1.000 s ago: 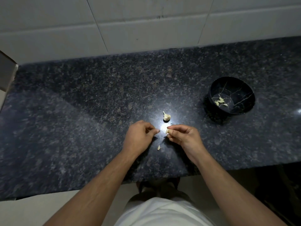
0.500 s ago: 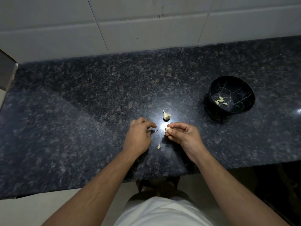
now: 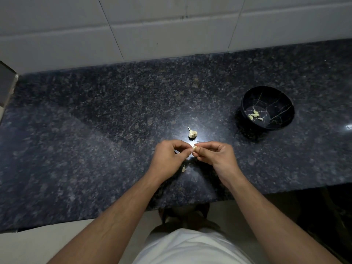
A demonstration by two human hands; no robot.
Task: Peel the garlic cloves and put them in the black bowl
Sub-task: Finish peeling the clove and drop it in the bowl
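Observation:
A small pale garlic clove is pinched in the fingertips of my right hand above the dark granite counter. My left hand meets it from the left, its thumb and forefinger pinching at the same clove. The rest of the garlic head with its stalk stands on the counter just beyond my hands. The black bowl sits at the right, holding several peeled cloves.
A scrap of garlic skin lies on the counter under my hands. The granite counter ends at a white tiled wall behind and at its front edge near my body.
My left hand, which had drawn back to the left and let a bit of skin go, has come back to the clove in my right hand. Both hands sit slightly higher.

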